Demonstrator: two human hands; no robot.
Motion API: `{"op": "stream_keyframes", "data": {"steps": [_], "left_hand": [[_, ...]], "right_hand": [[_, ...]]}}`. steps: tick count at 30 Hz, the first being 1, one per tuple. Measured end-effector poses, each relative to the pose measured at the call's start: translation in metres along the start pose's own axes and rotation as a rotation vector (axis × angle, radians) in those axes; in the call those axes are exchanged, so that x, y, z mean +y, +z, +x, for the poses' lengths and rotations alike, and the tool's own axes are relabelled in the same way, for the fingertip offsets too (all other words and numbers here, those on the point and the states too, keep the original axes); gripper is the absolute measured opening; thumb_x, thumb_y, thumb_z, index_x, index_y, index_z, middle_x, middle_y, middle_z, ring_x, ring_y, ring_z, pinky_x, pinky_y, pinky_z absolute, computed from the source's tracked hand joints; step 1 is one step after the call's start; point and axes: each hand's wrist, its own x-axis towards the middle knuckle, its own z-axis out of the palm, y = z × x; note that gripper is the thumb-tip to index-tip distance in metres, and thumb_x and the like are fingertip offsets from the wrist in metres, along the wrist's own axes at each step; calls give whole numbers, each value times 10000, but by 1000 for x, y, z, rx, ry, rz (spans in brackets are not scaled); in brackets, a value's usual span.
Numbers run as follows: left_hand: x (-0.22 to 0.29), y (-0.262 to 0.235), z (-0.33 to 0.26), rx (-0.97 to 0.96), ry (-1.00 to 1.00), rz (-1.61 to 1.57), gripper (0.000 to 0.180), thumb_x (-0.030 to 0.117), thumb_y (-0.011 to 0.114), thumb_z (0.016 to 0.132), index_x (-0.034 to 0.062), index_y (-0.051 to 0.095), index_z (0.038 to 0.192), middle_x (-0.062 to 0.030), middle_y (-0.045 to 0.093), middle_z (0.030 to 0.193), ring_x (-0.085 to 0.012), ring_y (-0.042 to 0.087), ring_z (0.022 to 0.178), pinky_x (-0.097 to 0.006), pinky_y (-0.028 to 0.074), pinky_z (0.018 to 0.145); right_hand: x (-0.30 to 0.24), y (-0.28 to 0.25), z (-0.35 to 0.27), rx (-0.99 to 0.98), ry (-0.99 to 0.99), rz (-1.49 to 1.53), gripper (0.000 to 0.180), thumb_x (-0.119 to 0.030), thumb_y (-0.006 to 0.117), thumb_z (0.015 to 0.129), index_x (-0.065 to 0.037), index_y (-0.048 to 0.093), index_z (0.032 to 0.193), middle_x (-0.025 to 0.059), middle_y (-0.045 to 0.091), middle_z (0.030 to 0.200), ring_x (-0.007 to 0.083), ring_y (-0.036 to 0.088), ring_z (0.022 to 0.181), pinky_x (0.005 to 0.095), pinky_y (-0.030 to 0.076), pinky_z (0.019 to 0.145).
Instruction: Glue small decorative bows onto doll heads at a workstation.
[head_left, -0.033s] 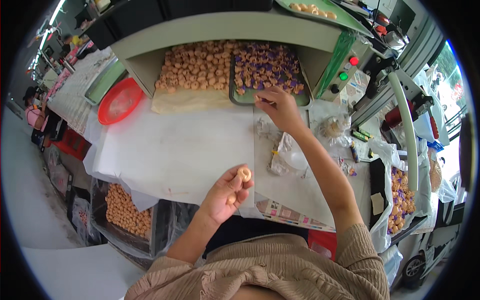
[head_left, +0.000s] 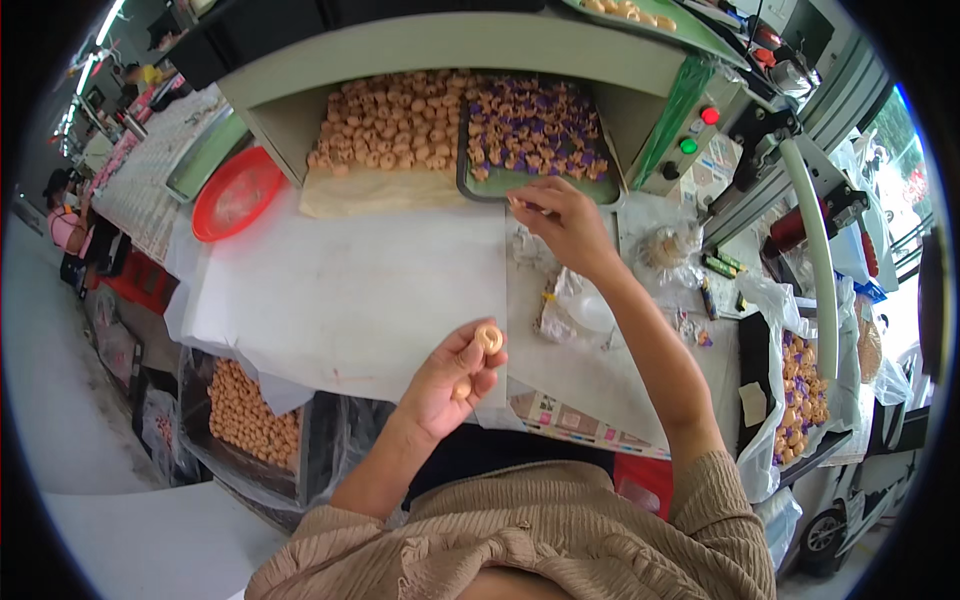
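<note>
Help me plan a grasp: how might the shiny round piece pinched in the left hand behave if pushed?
The shiny round piece would probably roll, given its curved outline. It may be light: the left hand pinches it while also holding a second piece. Its gloss suggests a smooth, possibly slippery surface.

Held between thumb and fingertips of the left hand (head_left: 437, 392): a round, glossy, peach-coloured hollow piece (head_left: 488, 340), with its opening turned upward. Lower in the same hand, by the curled fingers: a second rounded piece (head_left: 461, 388) of similar colour, partly covered. Farther forward and to the right, pinched in the right hand (head_left: 562, 222): a small tan piece (head_left: 517, 202), mostly hidden, of unclear shape.
</note>
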Motion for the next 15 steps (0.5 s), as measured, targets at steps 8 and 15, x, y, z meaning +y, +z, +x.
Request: {"op": "stream_keyframes", "data": {"steps": [8, 15], "left_hand": [[-39, -5, 29, -25, -15, 154, 407, 150, 651, 907, 89, 535, 1292, -20, 623, 1118, -126, 642, 959, -215, 580, 740], [-85, -4, 32, -122, -8, 186, 358, 116, 653, 900, 74, 571, 1246, -32, 628, 1096, -125, 647, 920, -223, 587, 721]], "right_hand": [[-21, -2, -153, -38, 97, 329, 272, 65, 674, 822, -10, 668, 1083, 107, 599, 1154, 182, 613, 1034, 294, 525, 873], [-9, -18, -200, 28, -15, 168, 270, 82, 731, 737, -6, 661, 983, 123, 663, 1079, 202, 644, 997, 311, 527, 852]]}}
